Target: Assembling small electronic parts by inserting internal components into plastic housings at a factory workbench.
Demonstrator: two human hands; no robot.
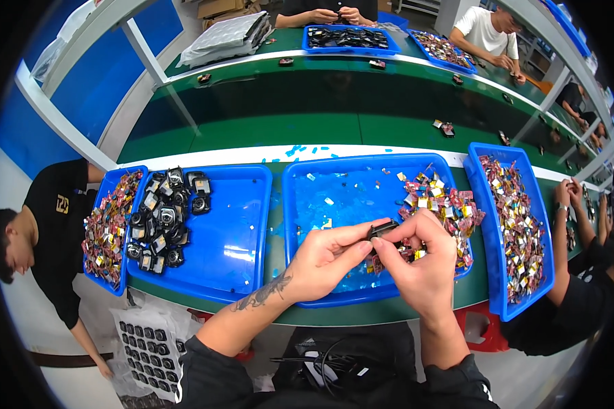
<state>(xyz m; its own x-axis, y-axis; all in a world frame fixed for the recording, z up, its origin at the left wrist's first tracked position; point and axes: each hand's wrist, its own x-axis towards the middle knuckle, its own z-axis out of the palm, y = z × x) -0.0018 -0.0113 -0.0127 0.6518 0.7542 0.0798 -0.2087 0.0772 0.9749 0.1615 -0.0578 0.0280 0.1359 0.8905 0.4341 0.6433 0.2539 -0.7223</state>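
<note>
My left hand (327, 262) and my right hand (419, 266) meet above the middle blue tray (320, 294). Pinched between the fingertips of both is a small black plastic housing (383, 229), partly hidden by the fingers. Beneath and behind my right hand lies a heap of small circuit boards (447, 198) with red, yellow and silver parts. Scraps of blue film (314, 228) are scattered over the left side of that tray. To the left, another blue tray (228, 290) holds a pile of black housings with round lenses (167, 218).
Narrow blue trays of circuit boards stand at far left (109, 225) and right (512, 232). Beyond the white ledge (218, 155) runs a green conveyor (286, 126) carrying a few small units. Co-workers sit around. A tray of black parts (150, 351) sits low at left.
</note>
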